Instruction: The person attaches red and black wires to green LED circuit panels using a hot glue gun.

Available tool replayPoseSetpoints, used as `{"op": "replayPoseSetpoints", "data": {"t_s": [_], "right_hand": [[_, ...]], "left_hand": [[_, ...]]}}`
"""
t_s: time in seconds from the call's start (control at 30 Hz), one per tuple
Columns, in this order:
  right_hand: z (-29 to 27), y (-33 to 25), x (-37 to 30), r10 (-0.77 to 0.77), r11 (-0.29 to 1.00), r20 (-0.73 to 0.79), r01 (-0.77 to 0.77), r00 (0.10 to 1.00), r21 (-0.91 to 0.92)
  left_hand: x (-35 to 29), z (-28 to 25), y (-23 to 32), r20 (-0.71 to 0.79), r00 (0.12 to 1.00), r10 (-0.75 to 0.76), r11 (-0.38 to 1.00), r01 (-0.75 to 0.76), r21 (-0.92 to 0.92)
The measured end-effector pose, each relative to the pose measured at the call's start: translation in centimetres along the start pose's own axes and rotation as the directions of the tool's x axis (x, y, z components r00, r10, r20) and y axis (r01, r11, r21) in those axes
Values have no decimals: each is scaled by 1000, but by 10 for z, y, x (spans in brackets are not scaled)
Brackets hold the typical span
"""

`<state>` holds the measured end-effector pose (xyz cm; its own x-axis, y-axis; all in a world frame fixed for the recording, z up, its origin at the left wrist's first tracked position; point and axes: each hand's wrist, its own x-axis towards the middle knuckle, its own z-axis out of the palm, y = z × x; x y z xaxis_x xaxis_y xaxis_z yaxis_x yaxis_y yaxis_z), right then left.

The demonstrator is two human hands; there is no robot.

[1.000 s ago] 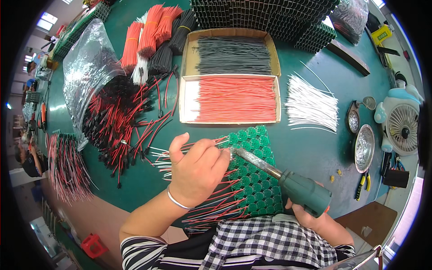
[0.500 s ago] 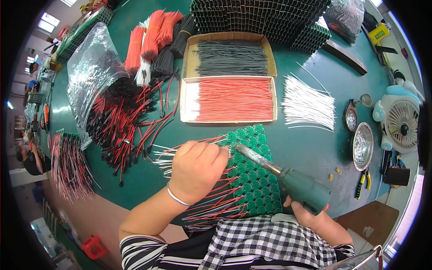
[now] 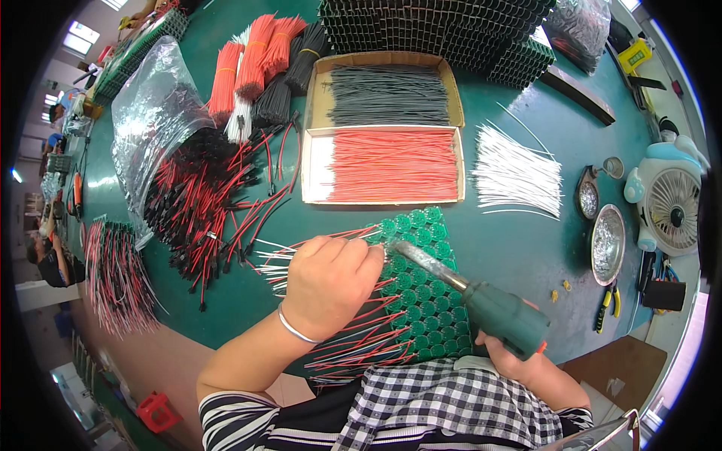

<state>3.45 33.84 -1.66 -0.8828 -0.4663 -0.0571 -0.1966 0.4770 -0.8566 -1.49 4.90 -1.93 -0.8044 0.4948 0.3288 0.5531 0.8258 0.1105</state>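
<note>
My left hand (image 3: pixel 331 282), a bracelet at its wrist, is closed in a pinch over the left edge of a green panel of small round circuit boards (image 3: pixel 429 301). Its fingertips grip a thin wire, mostly hidden by the fingers. Red, white and black wires (image 3: pixel 353 342) stick out from the panel toward the left. My right hand (image 3: pixel 508 361) is wrapped round the handle of a green soldering gun (image 3: pixel 504 316), partly hidden behind the tool's body. The gun's metal barrel points up and left, its tip at the panel beside my left fingertips.
Boxes of black wires (image 3: pixel 387 96) and red wires (image 3: pixel 395 167) lie ahead, with white wires (image 3: pixel 519 173) to their right. Black-and-red leads (image 3: pixel 199 203) spill from a plastic bag at left. Metal dishes (image 3: pixel 607 244), pliers (image 3: pixel 604 308) and a fan (image 3: pixel 671 203) stand at right.
The soldering gun has shifted very slightly left, its tip still close to my left fingertips. My left hand stays almost in place.
</note>
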Motion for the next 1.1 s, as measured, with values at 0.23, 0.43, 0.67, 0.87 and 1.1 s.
{"op": "replayPoseSetpoints", "data": {"t_s": [0.23,0.43,0.67,0.87,1.1], "right_hand": [[1,2,-19,147,928,-200,-65,969,368],[-23,25,-80,288,922,-683,-1,672,388],[-48,35,-121,209,961,-881,-255,424,105],[-36,17,-85,261,960,-608,-135,750,246],[-9,16,-40,177,930,-81,-140,981,341]], "left_hand": [[2,-1,1,7,1000,13,1000,-13,6],[0,-1,2,-3,1000,-12,1000,12,-2],[-6,2,1,-67,997,-24,995,17,-98],[-16,-3,16,-144,983,-112,985,91,-144],[-20,4,26,-152,973,-171,985,171,-16]]}}
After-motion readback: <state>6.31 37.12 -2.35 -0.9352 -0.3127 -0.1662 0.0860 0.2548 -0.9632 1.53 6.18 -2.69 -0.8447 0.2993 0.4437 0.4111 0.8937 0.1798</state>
